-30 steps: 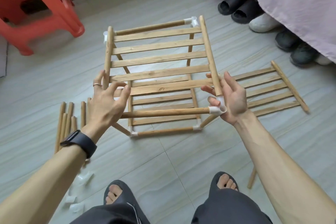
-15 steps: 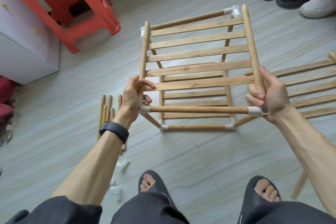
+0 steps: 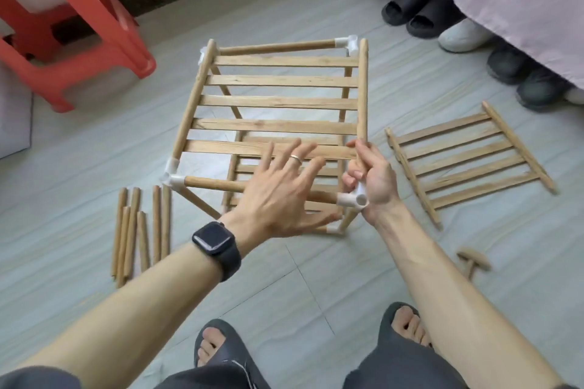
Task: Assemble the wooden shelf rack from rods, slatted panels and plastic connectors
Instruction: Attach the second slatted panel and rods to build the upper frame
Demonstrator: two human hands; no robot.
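The partly built wooden rack stands on the floor, a slatted panel on top, rods joined by white plastic connectors at its corners. My right hand grips the near right corner, fingers curled round the panel's side rod and the white connector. My left hand hovers flat over the front rod with fingers spread, holding nothing. The near left connector sits on its corner, untouched.
A spare slatted panel lies on the floor to the right. Several loose rods lie at the left. A small wooden mallet lies near my right forearm. A red plastic stool stands far left; shoes and a pink cloth are far right.
My left hand let go of the near left corner and swung right, now spread above the front rod. My right hand kept its grip on the near right corner.
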